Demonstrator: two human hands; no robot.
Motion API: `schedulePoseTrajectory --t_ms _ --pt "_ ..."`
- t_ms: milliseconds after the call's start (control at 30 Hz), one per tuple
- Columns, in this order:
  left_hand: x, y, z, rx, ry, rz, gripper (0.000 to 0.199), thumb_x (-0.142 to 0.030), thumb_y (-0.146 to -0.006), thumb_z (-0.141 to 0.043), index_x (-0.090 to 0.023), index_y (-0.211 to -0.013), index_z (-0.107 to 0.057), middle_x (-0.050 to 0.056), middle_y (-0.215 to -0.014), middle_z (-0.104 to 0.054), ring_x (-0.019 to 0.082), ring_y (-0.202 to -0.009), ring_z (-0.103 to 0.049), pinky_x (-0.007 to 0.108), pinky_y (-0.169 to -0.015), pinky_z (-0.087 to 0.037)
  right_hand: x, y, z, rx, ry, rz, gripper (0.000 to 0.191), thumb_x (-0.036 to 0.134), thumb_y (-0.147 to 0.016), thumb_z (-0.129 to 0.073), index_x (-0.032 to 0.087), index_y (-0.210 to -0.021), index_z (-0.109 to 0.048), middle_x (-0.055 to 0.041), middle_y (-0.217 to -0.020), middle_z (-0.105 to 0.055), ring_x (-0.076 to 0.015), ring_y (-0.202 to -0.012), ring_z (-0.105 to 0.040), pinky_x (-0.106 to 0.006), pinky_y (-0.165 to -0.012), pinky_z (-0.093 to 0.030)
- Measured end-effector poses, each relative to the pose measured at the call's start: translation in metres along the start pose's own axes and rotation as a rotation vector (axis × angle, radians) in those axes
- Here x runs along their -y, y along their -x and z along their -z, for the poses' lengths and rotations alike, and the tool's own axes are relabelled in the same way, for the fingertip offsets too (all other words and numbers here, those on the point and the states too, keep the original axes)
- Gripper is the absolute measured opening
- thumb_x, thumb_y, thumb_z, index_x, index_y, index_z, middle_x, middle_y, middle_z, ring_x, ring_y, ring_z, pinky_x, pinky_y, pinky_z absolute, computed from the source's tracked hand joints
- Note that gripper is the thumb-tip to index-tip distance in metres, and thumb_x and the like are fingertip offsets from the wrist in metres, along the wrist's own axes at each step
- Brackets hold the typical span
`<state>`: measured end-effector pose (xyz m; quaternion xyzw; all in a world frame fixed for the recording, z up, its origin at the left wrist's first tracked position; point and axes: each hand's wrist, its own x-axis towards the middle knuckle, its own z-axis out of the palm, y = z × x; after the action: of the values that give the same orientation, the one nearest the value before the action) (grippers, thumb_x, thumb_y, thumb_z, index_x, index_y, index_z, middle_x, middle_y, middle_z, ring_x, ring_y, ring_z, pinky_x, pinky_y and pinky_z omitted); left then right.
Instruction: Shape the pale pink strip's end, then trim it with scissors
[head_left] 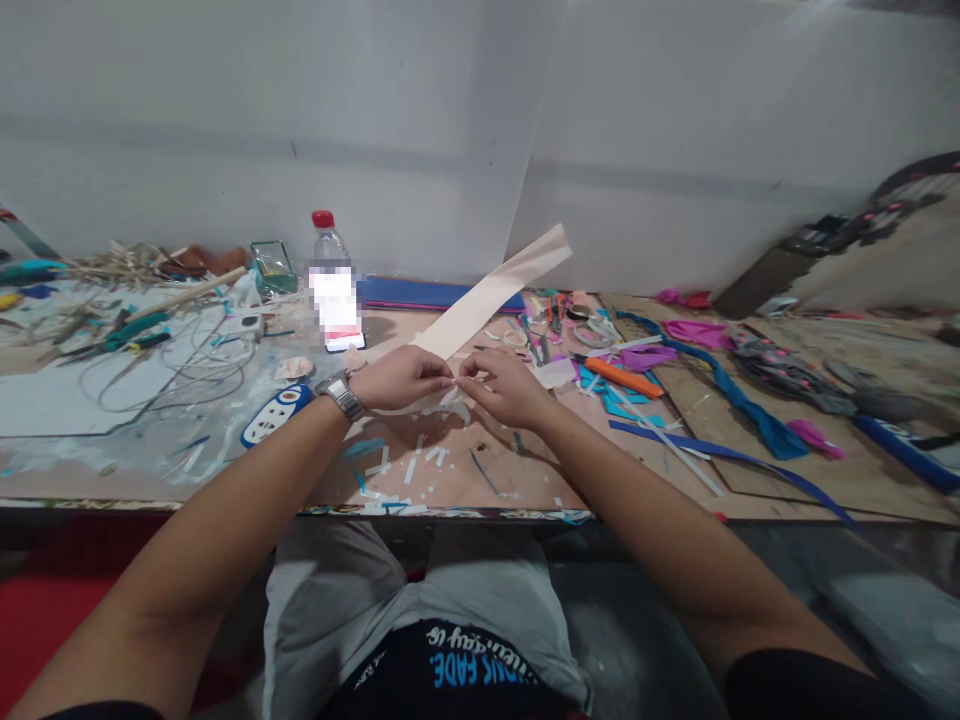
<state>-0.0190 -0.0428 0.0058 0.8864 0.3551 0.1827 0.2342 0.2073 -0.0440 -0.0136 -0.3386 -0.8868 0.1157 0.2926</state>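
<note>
Fingertips meet right at the near end of the long, flat, cream-coloured strip [491, 300]!
Here we have the left hand [397, 380] and the right hand [508, 388] tip to tip, thumb and forefinger of each drawn into a tight pinch; we can't tell what, if anything, sits between them, though a small, pale, thin scrap [456, 406] shows just below. The strip lies just beyond the grip, its long axis slanting away and to the right across the blue, flat, folder-like slab [390, 291]. Its near end disappears behind our fingers, so we can't call contact. The left hand looks nearer that end, while the far end reaches out beyond the right hand.
</note>
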Motion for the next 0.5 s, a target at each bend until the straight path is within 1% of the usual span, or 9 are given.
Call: schedulePoseTrajectory --t_ms 100,267,367,500 --pt "0.0005 0.0 -0.0002 0.012 -0.002 0.001 0.044 -0.048 -0.098 -0.047 -0.014 -0.081 -0.069 0.002 -0.069 -0.063 0.013 -0.064 -0.05 0.026 -0.064 -0.033 -0.0012 -0.0002 -0.0007 0.0 0.017 0.009 0.016 0.034 -0.094 -0.064 0.02 -0.088 -0.069 -0.0038 -0.087 -0.074 -0.0198 -0.085 -0.064 -0.033 -0.083 -0.036" --pt "0.0009 -0.0002 -0.0012 0.031 0.003 0.008 0.038 -0.043 -0.097 -0.049 -0.015 -0.081 -0.069 0.003 -0.071 -0.065 0.013 -0.065 -0.051 0.026 -0.065 -0.034 -0.0009 -0.0005 -0.0003 -0.023 0.067 0.021 0.019 0.035 -0.095 -0.063 0.02 -0.087 -0.071 -0.0047 -0.087 -0.074 -0.0205 -0.084 -0.063 -0.036 -0.085 -0.035" --pt "0.0 -0.0001 -0.0007 0.034 0.016 0.017 0.041 -0.046 -0.097 -0.049 -0.014 -0.082 -0.07 0.003 -0.07 -0.064 0.013 -0.064 -0.05 0.026 -0.064 -0.034 0.0009 -0.0005 0.0002 -0.023 0.07 0.048 0.021 0.039 -0.095 -0.064 0.022 -0.088 -0.074 -0.0039 -0.084 -0.076 -0.0208 -0.084 -0.063 -0.038 -0.087 -0.035" --pt "-0.0021 0.0002 0.0008 0.056 0.059 0.031 0.037 -0.044 -0.094 -0.053 -0.014 -0.085 -0.073 0.003 -0.071 -0.064 0.012 -0.063 -0.049 0.025 -0.061 -0.033 0.0019 -0.0005 0.0008 -0.096 0.066 0.083 0.017 0.037 -0.092 -0.068 0.024 -0.087 -0.077 -0.0041 -0.082 -0.076 -0.0216 -0.085 -0.064 -0.041 -0.09 -0.034"
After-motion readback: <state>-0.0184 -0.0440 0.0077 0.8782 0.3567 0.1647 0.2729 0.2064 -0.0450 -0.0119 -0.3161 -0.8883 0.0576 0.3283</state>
